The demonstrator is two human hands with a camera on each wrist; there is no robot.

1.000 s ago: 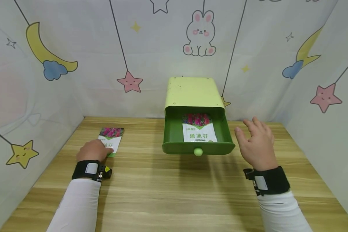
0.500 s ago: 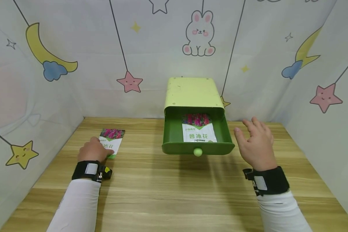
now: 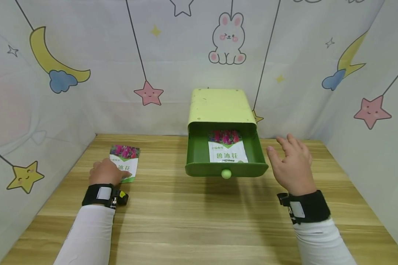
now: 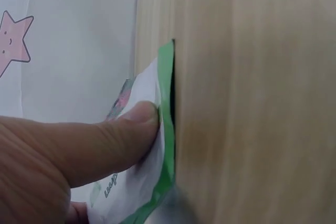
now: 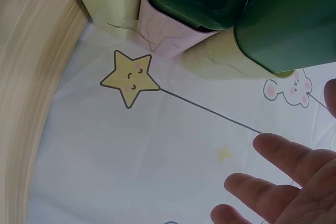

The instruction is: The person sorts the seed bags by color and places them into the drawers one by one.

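Note:
My left hand (image 3: pixel 103 173) pinches a flower seed packet (image 3: pixel 129 164) at the table's left side. In the left wrist view the thumb lies on the white face of the packet (image 4: pixel 131 195), near its green end; the fingers beneath are mostly hidden. Pink blossoms and green lettering mark its front. A matching packet (image 3: pixel 228 148) lies flat in the pulled-out green drawer (image 3: pixel 202 170) of a yellow-topped drawer box (image 3: pixel 219 105). Just right of that drawer is my right hand (image 3: pixel 293 167), fingers spread and holding nothing.
Below the top tier, the right wrist view shows a pink-cased drawer unit (image 5: pixel 163 32) and another pale yellow unit (image 5: pixel 113 9). A round green knob (image 3: pixel 226 173) sticks out in front. Printed cloth walls (image 3: pixel 179 62) border the wooden table (image 3: pixel 185 228) at back and sides.
In the left hand the packet has turned slightly, its blossom end shifting left and away. The left hand stays almost in place. The right hand and the drawer have hardly moved.

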